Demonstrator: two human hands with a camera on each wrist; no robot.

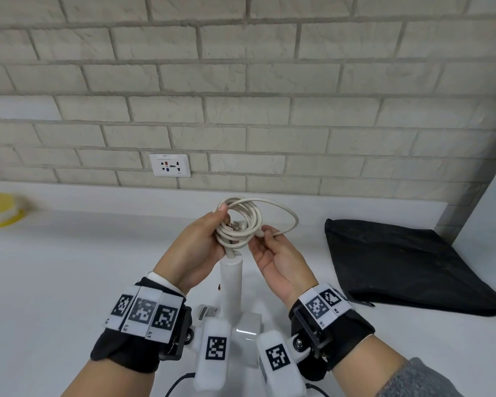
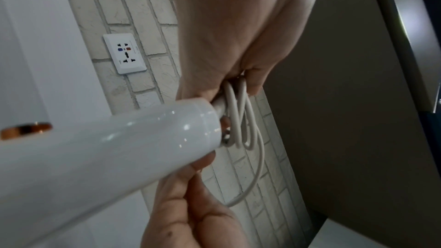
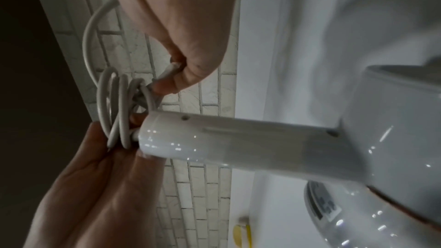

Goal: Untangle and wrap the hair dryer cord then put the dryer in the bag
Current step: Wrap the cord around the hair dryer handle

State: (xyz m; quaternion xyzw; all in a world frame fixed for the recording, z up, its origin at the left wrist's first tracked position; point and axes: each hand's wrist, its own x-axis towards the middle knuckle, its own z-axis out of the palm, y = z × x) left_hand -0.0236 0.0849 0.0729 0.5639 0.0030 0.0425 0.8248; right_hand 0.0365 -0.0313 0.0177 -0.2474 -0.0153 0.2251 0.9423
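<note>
Both hands' fingers [image 1: 222,209] pinching cord [image 1: 242,222]

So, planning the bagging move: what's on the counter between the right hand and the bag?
Nothing: in the head view only bare counter separates the right hand from the bag.

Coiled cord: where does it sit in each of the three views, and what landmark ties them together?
Head: coiled cord at centre, above the dryer handle, between both hands.
Left wrist: right of centre, at the handle's end.
Right wrist: left of centre, at the handle's end.
Shared landmark: the white handle; also the brick wall.
</note>
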